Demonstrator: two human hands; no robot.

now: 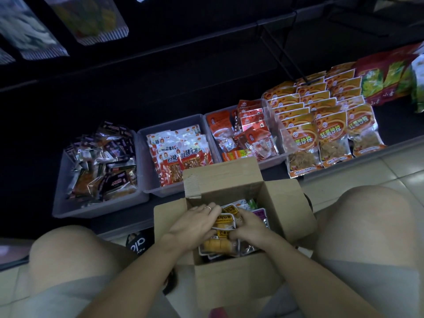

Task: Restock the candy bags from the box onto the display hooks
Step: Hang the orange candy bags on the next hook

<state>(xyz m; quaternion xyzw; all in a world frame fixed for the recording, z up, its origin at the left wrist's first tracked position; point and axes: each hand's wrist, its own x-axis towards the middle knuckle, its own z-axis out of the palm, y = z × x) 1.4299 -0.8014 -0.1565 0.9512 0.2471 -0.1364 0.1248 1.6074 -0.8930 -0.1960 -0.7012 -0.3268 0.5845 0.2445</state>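
An open cardboard box (231, 281) stands on the floor between my knees, flaps spread. Inside lie several candy bags (223, 245), yellow and black with yellow pieces showing, plus a purple and a green pack at the far side. My left hand (195, 222) lies over the stack from the left, fingers curled round the bags' upper edge. My right hand (249, 228) grips the same stack from the right. A few bags hang from display hooks (91, 21) at the top left, blurred.
Low shelf ahead holds three grey bins (101, 207) of snack packets: dark ones left, red and white middle, red right. Rows of orange packets (321, 125) stand to the right, with red and green bags beyond. A black shoe (138, 245) sits left of the box. Tiled floor right.
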